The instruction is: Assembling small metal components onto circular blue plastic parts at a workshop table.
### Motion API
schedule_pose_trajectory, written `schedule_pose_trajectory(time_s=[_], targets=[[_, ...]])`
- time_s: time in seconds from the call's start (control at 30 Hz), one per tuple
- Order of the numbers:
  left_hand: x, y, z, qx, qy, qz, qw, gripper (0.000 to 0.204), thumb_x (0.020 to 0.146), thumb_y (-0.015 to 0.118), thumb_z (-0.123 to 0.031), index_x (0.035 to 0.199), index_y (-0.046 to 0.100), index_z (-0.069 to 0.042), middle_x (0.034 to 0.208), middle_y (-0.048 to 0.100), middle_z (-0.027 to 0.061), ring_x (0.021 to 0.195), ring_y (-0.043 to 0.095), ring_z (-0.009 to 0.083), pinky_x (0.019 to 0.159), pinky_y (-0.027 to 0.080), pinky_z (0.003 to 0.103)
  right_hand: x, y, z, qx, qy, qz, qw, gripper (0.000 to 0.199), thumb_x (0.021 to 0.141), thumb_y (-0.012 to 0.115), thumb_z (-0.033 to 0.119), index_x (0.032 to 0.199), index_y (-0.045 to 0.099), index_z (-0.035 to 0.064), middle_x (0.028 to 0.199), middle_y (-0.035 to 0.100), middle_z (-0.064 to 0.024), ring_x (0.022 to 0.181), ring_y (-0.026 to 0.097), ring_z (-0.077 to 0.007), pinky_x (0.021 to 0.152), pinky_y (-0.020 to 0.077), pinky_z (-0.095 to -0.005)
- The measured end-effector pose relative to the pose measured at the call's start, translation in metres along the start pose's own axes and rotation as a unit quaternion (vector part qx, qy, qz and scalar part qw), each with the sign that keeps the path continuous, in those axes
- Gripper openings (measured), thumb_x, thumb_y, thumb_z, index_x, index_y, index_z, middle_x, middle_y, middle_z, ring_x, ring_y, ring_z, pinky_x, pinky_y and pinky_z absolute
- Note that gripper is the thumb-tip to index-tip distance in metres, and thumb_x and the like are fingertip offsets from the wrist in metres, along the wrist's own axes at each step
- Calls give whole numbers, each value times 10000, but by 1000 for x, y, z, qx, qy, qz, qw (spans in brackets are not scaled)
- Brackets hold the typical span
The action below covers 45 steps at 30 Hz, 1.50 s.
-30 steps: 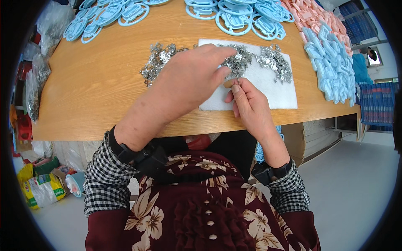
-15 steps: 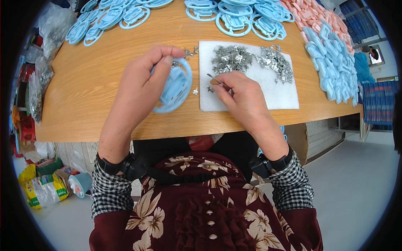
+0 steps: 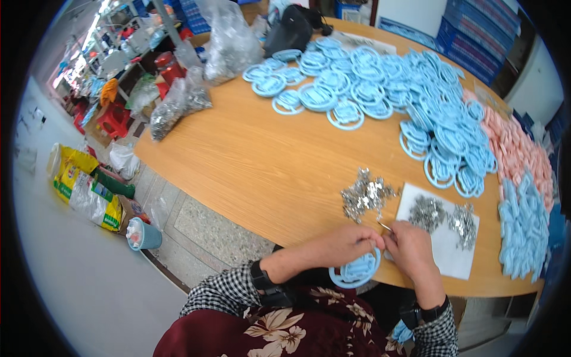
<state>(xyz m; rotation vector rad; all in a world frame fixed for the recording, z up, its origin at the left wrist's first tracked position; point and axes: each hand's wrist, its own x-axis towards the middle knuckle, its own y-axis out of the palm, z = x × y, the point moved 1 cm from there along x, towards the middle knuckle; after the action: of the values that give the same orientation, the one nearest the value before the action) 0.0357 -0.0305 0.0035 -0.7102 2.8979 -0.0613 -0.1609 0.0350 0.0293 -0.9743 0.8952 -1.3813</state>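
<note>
Hands meet at the lower centre of the head view, at the near edge of a curved wooden counter (image 3: 262, 160). The left hand (image 3: 345, 243) is closed around a round light-blue plastic ring piece (image 3: 357, 271), holding it just off the counter's edge, over the person's lap. The right hand (image 3: 410, 250) is pinched on a small thin metal pin (image 3: 385, 226), its tip touching the left fingers above the ring.

Half a second ago the ring lay higher, over the counter, and the right hand was reaching into the metal bits on the white sheet. Now the ring has come down toward the body and the pin is out of the pile and at the ring, which suggests the fitting step is under way. The camera has also swung, so far more of the room shows.

Just above the hands lies a loose heap of small silvery metal parts (image 3: 366, 195); to its right a white sheet (image 3: 446, 244) carries two more heaps. Across the upper right spreads a large pile of blue rings (image 3: 404, 89), with pink pieces (image 3: 517, 149) at the right edge. Clear bags of metal parts (image 3: 178, 104) sit at the upper left.
</note>
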Motion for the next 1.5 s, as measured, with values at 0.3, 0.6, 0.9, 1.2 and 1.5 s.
schedule_pose_trajectory(time_s=[0.3, 0.6, 0.9, 1.2, 1.5], targets=[[18, 23, 5, -173, 8, 15, 985, 333, 1079, 520, -316, 1212, 610, -24, 1053, 643, -24, 954, 581, 46, 837, 497, 236, -24, -23, -4, 459, 116, -15, 881, 141, 867, 757, 56, 845, 629, 1, 705, 509, 58, 670, 424, -32, 586, 366, -205], [30, 38, 7, -297, 52, 25, 953, 261, 1072, 543, -294, 1119, 620, -49, 978, 622, -38, 881, 559, 26, 768, 489, 215, -47, -27, 6, 378, 75, -117, 915, 150, 853, 760, 56, 839, 627, -10, 744, 577, 30, 666, 483, -41, 591, 405, -220], [25, 27, -2, -307, 14, 70, 949, 306, 1047, 587, -322, 1109, 641, -27, 945, 639, -26, 849, 578, 33, 752, 506, 233, -42, -21, -14, 518, 113, -53, 847, 207, 826, 797, 29, 897, 602, 35, 762, 588, 34, 684, 510, -28, 607, 414, -188], [16, 27, -4, -108, 101, -29, 989, 328, 1027, 616, -311, 1133, 682, -8, 977, 716, 46, 886, 616, 88, 800, 520, 283, -42, -11, -21, 530, 107, -39, 841, 196, 894, 746, 78, 900, 551, 56, 695, 537, 40, 497, 404, -14, 435, 274, -180], [23, 31, -13, -86, 55, -64, 993, 235, 1030, 567, -215, 1141, 678, -39, 938, 693, 16, 852, 623, 78, 762, 520, 269, -50, -28, -15, 498, 168, -58, 849, 100, 955, 660, 125, 922, 607, 47, 740, 523, 64, 628, 457, -26, 556, 354, -196]])
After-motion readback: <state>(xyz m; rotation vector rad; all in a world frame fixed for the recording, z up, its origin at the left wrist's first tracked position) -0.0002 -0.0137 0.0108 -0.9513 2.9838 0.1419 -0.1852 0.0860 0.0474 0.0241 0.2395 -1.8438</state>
